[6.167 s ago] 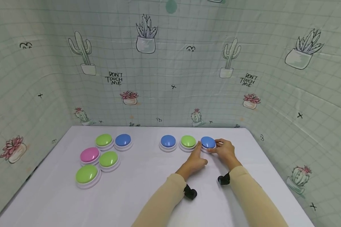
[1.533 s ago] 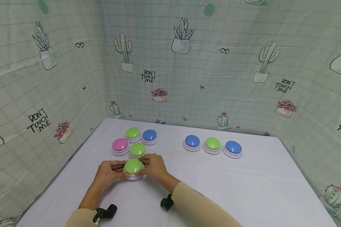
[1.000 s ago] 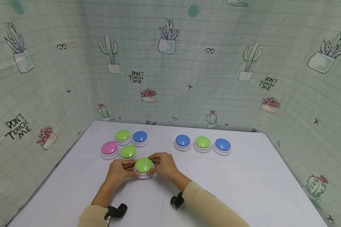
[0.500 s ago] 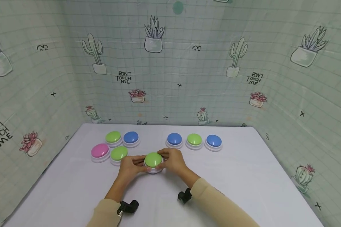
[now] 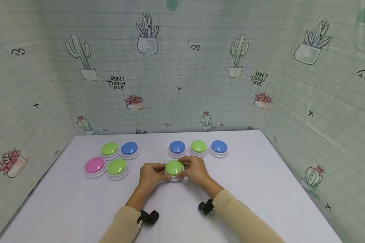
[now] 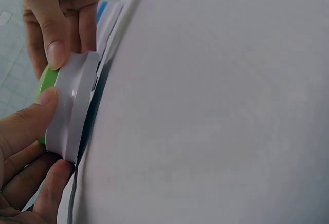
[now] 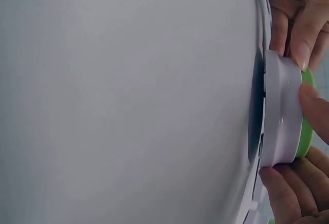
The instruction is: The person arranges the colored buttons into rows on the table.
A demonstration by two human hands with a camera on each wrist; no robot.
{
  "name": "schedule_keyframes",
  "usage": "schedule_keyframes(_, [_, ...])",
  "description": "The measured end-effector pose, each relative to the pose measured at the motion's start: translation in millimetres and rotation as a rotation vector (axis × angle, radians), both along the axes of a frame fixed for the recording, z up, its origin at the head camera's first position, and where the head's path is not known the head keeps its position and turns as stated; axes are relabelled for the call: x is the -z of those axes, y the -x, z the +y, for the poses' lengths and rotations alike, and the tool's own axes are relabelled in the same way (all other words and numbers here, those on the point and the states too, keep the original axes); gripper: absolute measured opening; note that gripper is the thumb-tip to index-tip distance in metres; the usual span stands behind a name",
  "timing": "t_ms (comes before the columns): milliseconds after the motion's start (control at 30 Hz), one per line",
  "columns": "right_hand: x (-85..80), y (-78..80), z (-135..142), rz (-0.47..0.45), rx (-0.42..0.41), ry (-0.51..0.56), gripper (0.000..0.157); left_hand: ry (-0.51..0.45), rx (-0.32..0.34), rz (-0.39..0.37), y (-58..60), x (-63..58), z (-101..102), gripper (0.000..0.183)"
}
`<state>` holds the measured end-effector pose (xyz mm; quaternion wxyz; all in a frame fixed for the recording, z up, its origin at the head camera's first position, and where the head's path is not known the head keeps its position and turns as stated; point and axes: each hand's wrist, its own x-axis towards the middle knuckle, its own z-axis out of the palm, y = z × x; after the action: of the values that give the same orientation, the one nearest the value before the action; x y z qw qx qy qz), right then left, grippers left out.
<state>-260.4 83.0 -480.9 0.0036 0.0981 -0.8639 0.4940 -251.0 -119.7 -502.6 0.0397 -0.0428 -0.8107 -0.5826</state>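
A push button with a glossy green dome (image 5: 174,167) and a round white base is held at the middle of the table, in front of the right-hand row. My left hand (image 5: 149,176) grips its left side, thumb in front and fingers behind. On the opposite side my right hand (image 5: 197,169) pinches the rim the same way. In the left wrist view the white base (image 6: 72,106) shows from the side, with a dark shadow beneath. Whether the base touches the table or hangs slightly above it, I cannot tell.
Behind, a row has a blue button (image 5: 177,147), a green button (image 5: 198,146) and another blue button (image 5: 219,146). At left sit a pink button (image 5: 95,165), two green buttons (image 5: 117,167) and a blue button (image 5: 129,148). Patterned cloth (image 5: 158,77) walls the white table (image 5: 88,209).
Both hands went from the right-end blue button to the nearest green button of the left group. Gripping it together, they have carried it right and slightly away, toward the right-hand row.
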Motion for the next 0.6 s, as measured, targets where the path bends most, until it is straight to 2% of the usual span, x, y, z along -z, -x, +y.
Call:
schedule_keyframes(233, [3.5,5.0,28,0.002,0.073,-0.015,0.061,0.017,0.021,0.034,10.7,3.8,31,0.046])
schedule_keyframes(367, [4.8,7.4,46,0.007,0.109,0.015,0.060,0.024,0.041,0.059,16.9,3.0,52,0.044])
schedule_keyframes(600, [9.6,7.6,79,0.012,0.182,0.025,0.060,0.000,0.077,0.072,25.5,6.3,88,0.045])
